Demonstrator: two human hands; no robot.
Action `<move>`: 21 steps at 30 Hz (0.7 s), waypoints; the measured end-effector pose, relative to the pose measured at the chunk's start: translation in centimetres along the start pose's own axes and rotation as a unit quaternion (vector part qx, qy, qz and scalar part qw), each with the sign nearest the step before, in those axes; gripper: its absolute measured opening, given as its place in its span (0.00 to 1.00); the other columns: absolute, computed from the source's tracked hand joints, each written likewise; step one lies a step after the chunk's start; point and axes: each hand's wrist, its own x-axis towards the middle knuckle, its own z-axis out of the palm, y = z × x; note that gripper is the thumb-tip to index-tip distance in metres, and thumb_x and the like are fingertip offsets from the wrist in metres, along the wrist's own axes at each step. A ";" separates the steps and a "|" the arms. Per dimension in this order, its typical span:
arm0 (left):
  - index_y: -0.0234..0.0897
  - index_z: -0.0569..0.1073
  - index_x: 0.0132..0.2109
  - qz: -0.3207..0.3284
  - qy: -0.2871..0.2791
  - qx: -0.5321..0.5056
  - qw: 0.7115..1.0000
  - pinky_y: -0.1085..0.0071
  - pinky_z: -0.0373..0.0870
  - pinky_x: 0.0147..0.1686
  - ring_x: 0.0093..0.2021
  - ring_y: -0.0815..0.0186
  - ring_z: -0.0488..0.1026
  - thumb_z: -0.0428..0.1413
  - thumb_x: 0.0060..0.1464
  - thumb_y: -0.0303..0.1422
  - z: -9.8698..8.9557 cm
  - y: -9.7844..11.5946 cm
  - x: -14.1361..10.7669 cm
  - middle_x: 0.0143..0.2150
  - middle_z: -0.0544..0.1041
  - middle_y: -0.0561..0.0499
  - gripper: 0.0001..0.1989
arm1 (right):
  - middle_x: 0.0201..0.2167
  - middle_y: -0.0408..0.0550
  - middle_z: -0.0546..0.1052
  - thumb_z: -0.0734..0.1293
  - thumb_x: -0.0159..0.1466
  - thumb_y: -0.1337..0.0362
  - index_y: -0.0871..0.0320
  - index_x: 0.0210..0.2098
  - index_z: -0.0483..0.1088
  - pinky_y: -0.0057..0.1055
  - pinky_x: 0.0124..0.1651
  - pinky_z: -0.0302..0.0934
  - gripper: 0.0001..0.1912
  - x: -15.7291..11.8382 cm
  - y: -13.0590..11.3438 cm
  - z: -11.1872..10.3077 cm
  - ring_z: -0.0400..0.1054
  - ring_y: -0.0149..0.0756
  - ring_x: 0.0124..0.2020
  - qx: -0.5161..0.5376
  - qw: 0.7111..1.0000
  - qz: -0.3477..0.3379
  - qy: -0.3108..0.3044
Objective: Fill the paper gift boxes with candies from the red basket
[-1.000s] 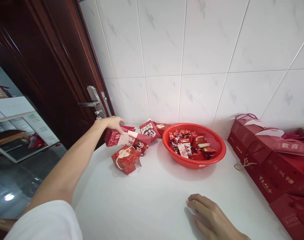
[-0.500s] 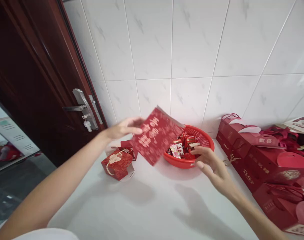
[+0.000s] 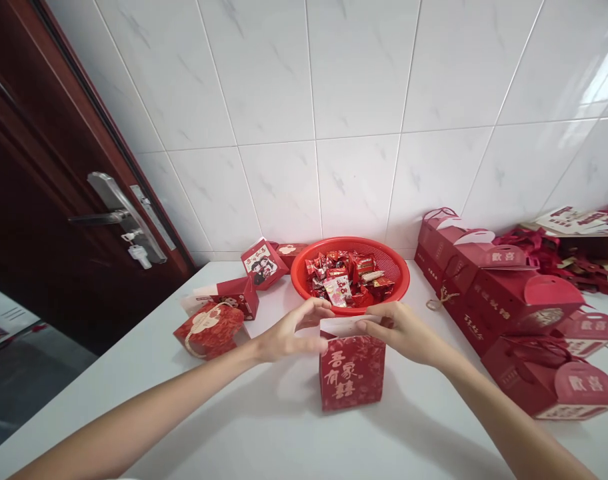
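A red paper gift box (image 3: 353, 373) with pale lettering stands upright on the table in front of me, its top open and a white inner flap raised. My right hand (image 3: 401, 328) pinches the top edge at the box's right side, thumb inside and fingers over the flap. At the upper left corner is my left hand (image 3: 297, 330), thumb and fingers apart, the thumb tip at the box's edge. Just behind the box, a red plastic basket (image 3: 401, 267) holds several wrapped candies (image 3: 339, 290).
Small red boxes (image 3: 264, 263) lie back left, with a rope-handled box (image 3: 211, 328) nearer. Larger red handled boxes (image 3: 484, 293) line the right side, ribbons (image 3: 534, 247) behind them. A tiled wall (image 3: 354, 187) bounds the back; a dark door (image 3: 49, 167) with keys stands left.
The flat red piece held tilted in the air by my left hand is now an opened box standing on the table. My right hand has come in to its top edge. The view has shifted.
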 end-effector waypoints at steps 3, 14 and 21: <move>0.35 0.74 0.41 -0.003 0.081 0.009 0.997 0.65 0.66 0.46 0.45 0.60 0.71 0.57 0.57 0.50 0.5 1.0 0.7 0.41 0.75 0.48 0.20 | 0.19 0.38 0.53 0.62 0.65 0.45 0.57 0.20 0.52 0.27 0.24 0.40 0.27 0.2 -0.1 0.6 0.45 0.26 0.22 -0.002 1.000 0.011 0.012; 0.34 0.76 0.32 -0.024 -0.056 0.077 0.995 0.72 0.65 0.32 0.30 0.68 0.68 0.61 0.55 0.42 -0.9 2.1 2.9 0.28 0.74 0.53 0.14 | 0.18 0.39 0.59 0.63 0.63 0.45 0.56 0.21 0.56 0.25 0.22 0.52 0.25 0.4 0.2 1.3 0.57 0.28 0.19 0.075 0.993 0.080 -0.042; 0.40 0.83 0.36 -0.025 -0.143 0.253 0.957 0.71 0.69 0.42 0.38 0.61 0.77 0.63 0.47 0.35 -5.4 1.0 11.7 0.34 0.82 0.51 0.08 | 0.16 0.39 0.56 0.59 0.66 0.43 0.57 0.22 0.60 0.27 0.22 0.42 0.27 0.1 -0.8 -1.2 0.48 0.27 0.19 -0.092 0.986 0.046 0.129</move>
